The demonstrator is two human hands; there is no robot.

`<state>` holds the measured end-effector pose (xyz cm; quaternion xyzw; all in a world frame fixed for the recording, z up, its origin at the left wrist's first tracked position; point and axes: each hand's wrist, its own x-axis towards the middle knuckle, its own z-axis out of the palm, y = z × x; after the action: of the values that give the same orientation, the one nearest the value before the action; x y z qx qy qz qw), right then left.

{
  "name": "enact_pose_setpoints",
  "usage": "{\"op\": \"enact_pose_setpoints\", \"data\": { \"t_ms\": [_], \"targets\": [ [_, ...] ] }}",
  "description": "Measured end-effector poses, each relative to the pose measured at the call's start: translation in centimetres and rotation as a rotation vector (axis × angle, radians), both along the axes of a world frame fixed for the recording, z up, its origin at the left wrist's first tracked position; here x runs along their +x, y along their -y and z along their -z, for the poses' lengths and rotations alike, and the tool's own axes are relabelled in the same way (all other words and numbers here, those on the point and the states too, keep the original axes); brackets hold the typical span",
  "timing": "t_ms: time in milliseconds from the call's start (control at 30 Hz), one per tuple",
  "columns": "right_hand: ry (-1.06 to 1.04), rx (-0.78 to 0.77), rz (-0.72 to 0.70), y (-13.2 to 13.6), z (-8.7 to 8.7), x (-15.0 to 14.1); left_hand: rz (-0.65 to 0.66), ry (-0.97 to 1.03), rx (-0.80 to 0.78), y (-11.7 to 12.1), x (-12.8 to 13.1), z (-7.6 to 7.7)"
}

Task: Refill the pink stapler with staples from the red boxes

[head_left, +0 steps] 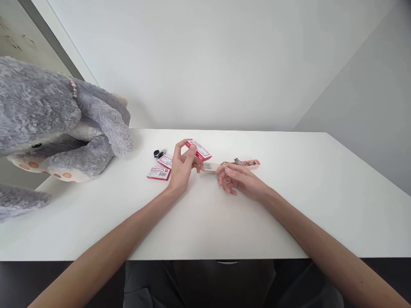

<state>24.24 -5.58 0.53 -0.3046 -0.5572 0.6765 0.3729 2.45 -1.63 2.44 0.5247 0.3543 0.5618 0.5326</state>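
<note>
My left hand (183, 164) grips a small red-and-white staple box (199, 150) between thumb and fingers, tilted above the table. My right hand (239, 179) lies with loosely bent fingers apart at the middle of an opened stapler. The stapler's cream part (210, 167), with a square printed code, points left between my hands. Its pink part (254, 164), with metal pieces showing, extends right behind my right hand. That hand hides the joint, and I cannot tell how firmly it touches the stapler.
Two more red-and-white boxes, one in front (159, 173) and one partly hidden (165, 161), lie left of my left hand. Behind them is a small black-and-silver object (159, 153). A large grey plush toy (93, 124) occupies the white table's (205, 231) left side. A wall (218, 64) stands behind.
</note>
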Motion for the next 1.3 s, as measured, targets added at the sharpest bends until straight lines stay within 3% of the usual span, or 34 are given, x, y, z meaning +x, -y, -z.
{"op": "enact_pose_setpoints", "data": {
  "t_ms": [800, 1133, 1300],
  "targets": [
    [0.043, -0.008, -0.003, 0.1, 0.0, -0.2, 0.201, -0.185, 0.272, 1.9, 0.6, 0.3],
    [0.046, 0.037, -0.022, 0.3, -0.4, 0.0, 0.089, -0.248, 0.368, 1.9, 0.7, 0.9],
    [0.059, 0.139, 0.146, 0.5, -0.4, -0.4, 0.034, -0.286, 0.353, 1.9, 0.8, 1.0]
  ]
}}
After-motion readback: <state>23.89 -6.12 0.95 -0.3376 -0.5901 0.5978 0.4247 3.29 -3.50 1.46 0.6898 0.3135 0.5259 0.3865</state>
